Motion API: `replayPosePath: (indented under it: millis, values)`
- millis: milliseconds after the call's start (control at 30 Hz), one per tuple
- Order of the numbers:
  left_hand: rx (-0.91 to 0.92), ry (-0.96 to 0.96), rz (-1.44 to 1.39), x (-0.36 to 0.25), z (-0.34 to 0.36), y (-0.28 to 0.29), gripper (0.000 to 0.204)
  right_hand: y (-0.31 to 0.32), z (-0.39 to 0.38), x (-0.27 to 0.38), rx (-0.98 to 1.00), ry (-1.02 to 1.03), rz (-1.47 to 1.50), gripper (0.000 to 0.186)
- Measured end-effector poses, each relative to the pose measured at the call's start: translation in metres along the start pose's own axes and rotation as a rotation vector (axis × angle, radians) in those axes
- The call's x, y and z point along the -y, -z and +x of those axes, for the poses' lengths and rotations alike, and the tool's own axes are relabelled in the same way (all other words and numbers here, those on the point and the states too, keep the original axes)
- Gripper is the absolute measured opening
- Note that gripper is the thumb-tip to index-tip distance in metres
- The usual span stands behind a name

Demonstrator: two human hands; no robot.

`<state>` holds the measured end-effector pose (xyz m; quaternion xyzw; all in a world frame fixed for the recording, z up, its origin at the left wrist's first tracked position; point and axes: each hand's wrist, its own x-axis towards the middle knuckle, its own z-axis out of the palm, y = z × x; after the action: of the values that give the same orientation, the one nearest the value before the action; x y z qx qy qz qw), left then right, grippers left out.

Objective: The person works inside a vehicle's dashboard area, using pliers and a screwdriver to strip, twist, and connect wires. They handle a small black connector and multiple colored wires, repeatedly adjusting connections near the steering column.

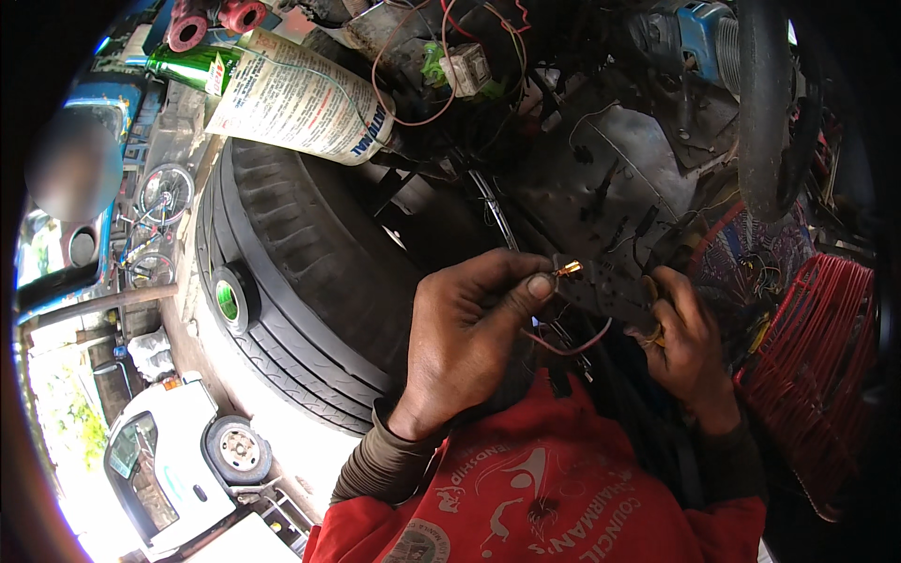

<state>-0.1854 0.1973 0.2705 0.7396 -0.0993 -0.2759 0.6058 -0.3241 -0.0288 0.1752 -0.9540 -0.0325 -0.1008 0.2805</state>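
Observation:
My left hand is closed in a pinch, thumb against the forefinger. A small brass-coloured wire terminal sticks out past its fingertips. Below it a thin pinkish wire loops out from the same hand. To the right, my right hand is closed with curled fingers. Bits of yellow show between them, but the kind of thing held is mostly hidden. Between and beyond both hands is a dark, dirty metal floor of a vehicle's inside.
A large tyre stands at left, with a small green-centred ring against it. Above are a printed container, a green bottle and loose wires around a white connector. A steering wheel and red corded seat are at right.

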Motion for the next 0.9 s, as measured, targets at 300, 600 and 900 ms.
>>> replayPosePath:
  millis: [300, 600, 900]
  values:
    - [-0.007, -0.042, 0.016, 0.003, 0.000, -0.001, 0.019, -0.003, -0.008, 0.004, 0.024, -0.051, 0.033, 0.036]
    - [-0.181, -0.319, 0.411, 0.010, 0.003, -0.004, 0.019, 0.010, -0.009, 0.041, 0.070, -0.146, -0.009, 0.038]
    - [-0.201, -0.252, 0.311, 0.007, -0.001, -0.006, 0.019, 0.006, -0.013, 0.049, 0.092, -0.156, 0.013, 0.041]
